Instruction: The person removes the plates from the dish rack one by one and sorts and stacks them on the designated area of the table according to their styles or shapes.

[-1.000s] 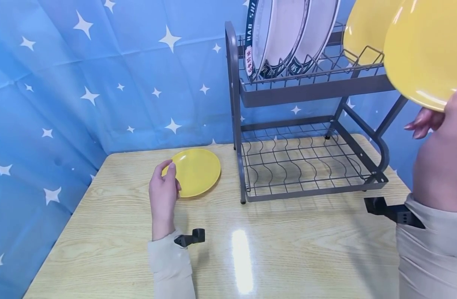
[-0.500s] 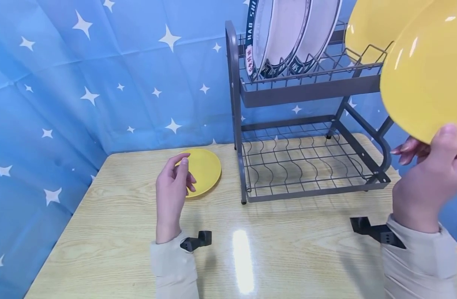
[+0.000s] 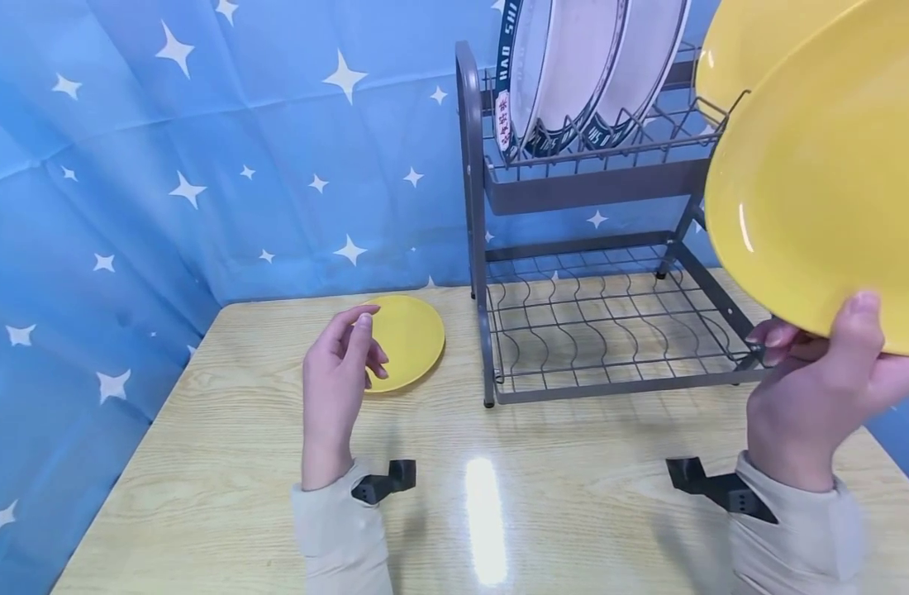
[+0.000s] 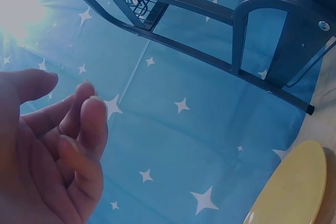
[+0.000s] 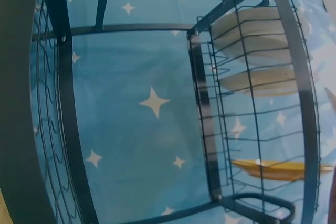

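Note:
At the right of the head view, my right hand (image 3: 819, 388) grips a yellow plate (image 3: 826, 190) by its lower edge, thumb on the front face. The plate is held up in the air, partly cutting off the sight of the rack. My left hand (image 3: 343, 364) has loosely curled fingers and nothing in them; the left wrist view also shows that hand (image 4: 58, 161) holding nothing. Just beyond it, a smaller yellow plate (image 3: 413, 339) lies flat on the table, partly hidden by the fingers in the head view.
A dark two-tier dish rack (image 3: 603, 188) stands at the back right. Several white plates (image 3: 581, 66) with dark green rims and another yellow plate (image 3: 744, 41) stand in its upper tier. Behind hangs a blue star-patterned cloth (image 3: 224, 149); below is a wooden table (image 3: 224, 463).
My right hand has come down and to the left with the yellow plate. The left hand has shifted from the small plate's left edge to a spot in front of it.

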The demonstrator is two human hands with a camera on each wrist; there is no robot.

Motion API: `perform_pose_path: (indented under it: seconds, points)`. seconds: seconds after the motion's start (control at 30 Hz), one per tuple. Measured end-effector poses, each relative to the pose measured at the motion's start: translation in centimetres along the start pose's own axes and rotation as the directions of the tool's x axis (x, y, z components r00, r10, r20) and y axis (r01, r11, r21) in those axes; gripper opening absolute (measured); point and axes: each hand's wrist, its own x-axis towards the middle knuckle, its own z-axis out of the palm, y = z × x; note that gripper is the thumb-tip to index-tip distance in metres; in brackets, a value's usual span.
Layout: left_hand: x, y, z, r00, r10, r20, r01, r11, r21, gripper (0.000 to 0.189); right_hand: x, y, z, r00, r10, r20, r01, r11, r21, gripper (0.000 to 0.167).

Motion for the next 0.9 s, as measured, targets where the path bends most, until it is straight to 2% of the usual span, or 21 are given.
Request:
perform_pose_path:
  seconds: [0.3, 0.47, 0.53, 0.77, 0.9]
  points:
    - [-0.10, 0.49, 0.24, 1.000, 0.003, 0.023, -0.002, 1.000, -0.011, 0.035, -0.36, -0.09, 0.21, 0.999, 0.020, 0.042, -0.023, 0.995, 0.093, 0.042]
    - [0.11, 0.82, 0.35, 0.998, 0.023, 0.051, -0.024, 1.000, 0.010, 0.034, -0.58, -0.06, 0.34, 0.999, 0.026, 0.024, -0.029, 0.991, 0.133, 0.043]
    - [0.12, 0.89, 0.30, 0.998, 0.025, 0.049, -0.027, 0.999, 0.025, 0.034, -0.72, 0.03, 0.44, 1.000, 0.015, 0.022, -0.018, 0.990, 0.143, 0.043]
    - [0.01, 0.72, 0.25, 0.998, 0.012, 0.054, -0.014, 0.999, 0.037, 0.033, -0.98, 0.39, 0.66, 0.994, -0.052, 0.095, 0.040, 0.991, 0.129, 0.040]
    - [-0.02, 0.63, 0.48, 0.998, 0.015, 0.063, -0.017, 0.999, 0.028, 0.034, -1.00, 0.32, 0.85, 0.998, -0.003, 0.063, -0.007, 0.987, 0.159, 0.036]
